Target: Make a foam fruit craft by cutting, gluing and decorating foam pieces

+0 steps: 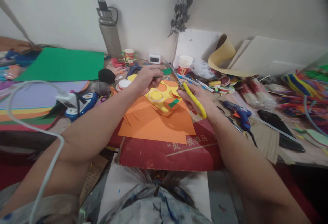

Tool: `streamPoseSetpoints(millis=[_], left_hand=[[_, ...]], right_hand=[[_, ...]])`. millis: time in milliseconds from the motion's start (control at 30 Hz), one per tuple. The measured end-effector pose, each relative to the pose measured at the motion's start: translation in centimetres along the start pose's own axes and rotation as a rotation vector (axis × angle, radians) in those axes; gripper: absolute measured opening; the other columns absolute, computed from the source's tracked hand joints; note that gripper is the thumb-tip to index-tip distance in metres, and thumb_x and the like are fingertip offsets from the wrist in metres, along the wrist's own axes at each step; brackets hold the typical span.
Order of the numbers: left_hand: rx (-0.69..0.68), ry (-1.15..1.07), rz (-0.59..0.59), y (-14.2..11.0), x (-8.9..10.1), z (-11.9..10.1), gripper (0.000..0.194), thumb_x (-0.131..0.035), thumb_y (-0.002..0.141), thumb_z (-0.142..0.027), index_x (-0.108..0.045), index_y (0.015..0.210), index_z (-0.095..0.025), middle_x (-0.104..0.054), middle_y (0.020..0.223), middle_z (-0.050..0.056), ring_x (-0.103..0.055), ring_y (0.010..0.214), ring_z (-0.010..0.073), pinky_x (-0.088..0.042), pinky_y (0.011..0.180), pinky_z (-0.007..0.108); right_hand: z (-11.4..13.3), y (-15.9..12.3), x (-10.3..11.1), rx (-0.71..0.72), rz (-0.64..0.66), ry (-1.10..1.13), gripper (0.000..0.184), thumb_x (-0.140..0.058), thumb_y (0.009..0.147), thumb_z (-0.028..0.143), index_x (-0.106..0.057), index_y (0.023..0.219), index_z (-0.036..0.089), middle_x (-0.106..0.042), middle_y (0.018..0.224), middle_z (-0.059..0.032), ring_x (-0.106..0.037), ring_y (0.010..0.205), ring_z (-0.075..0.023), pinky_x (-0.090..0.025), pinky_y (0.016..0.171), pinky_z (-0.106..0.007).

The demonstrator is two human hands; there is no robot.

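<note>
- Pale characters reading "风" and "疾如马" mark red cardboard (153,157), lower center.
- Left fingers (156,70) pinch green paper (167,71), center.
- Right fingers (189,106) grip yellow-handled scissors (192,97), right of center.

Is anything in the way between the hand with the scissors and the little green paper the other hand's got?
No, nothing visible is between the right hand and the green paper in the left hand, just its own scissors.

Yellow-handled scissors (190,94) tilted, blades just beside small green paper piece (167,71).
</note>
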State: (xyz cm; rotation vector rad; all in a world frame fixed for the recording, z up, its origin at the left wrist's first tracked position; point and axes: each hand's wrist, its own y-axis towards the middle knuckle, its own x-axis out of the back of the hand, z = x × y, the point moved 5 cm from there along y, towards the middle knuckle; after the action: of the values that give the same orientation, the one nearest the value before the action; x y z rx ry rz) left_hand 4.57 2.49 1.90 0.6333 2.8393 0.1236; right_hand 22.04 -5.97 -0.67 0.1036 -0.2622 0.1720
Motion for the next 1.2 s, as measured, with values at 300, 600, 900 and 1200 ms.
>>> streamPoseSetpoints(millis=[300,600,900,1200], left_hand=[[0.025,-0.002,-0.001,0.2,0.5,-0.1,0.008,-0.065,0.066,-0.008,-0.063,0.070,-0.015,-0.039,0.046,-0.006,-0.028,0.039,0.0019,-0.017,0.040,0.015],[0.026,0.062,0.029,0.2,0.7,-0.5,0.009,-0.069,0.070,-0.012,-0.062,0.065,-0.014,-0.039,0.046,-0.005,-0.025,0.038,0.0017,-0.014,0.040,0.017],[0.004,0.137,0.011,0.3,1.1,-0.6,0.023,-0.073,0.073,-0.013,-0.055,0.059,-0.015,-0.041,0.046,-0.005,-0.028,0.039,0.0014,-0.016,0.042,0.018],[-0.024,0.177,-0.007,0.8,2.0,-0.4,0.017,-0.075,0.073,-0.013,-0.060,0.065,-0.016,-0.045,0.048,-0.005,-0.030,0.041,0.0023,-0.020,0.045,0.020]], right_hand=[[0.5,-0.2,0.0,-0.008,0.005,-0.049,0.049,-0.082,0.077,0.064,-0.058,0.090,0.023,-0.040,0.055,0.0100,-0.032,0.039,-0.0057,-0.022,0.035,-0.022],[0.8,-0.3,0.2,0.040,0.021,-0.129,0.047,-0.078,0.080,0.064,-0.061,0.088,0.022,-0.039,0.057,0.0088,-0.033,0.043,-0.0061,-0.023,0.038,-0.022],[0.6,-0.2,0.8,0.088,-0.005,-0.277,0.039,-0.072,0.086,0.058,-0.067,0.094,0.020,-0.044,0.057,0.0067,-0.038,0.046,-0.0084,-0.026,0.044,-0.023],[2.1,-0.4,1.2,0.167,-0.024,-0.480,0.033,-0.068,0.089,0.051,-0.067,0.082,0.019,-0.046,0.058,0.0039,-0.039,0.053,-0.0095,-0.026,0.049,-0.025]])
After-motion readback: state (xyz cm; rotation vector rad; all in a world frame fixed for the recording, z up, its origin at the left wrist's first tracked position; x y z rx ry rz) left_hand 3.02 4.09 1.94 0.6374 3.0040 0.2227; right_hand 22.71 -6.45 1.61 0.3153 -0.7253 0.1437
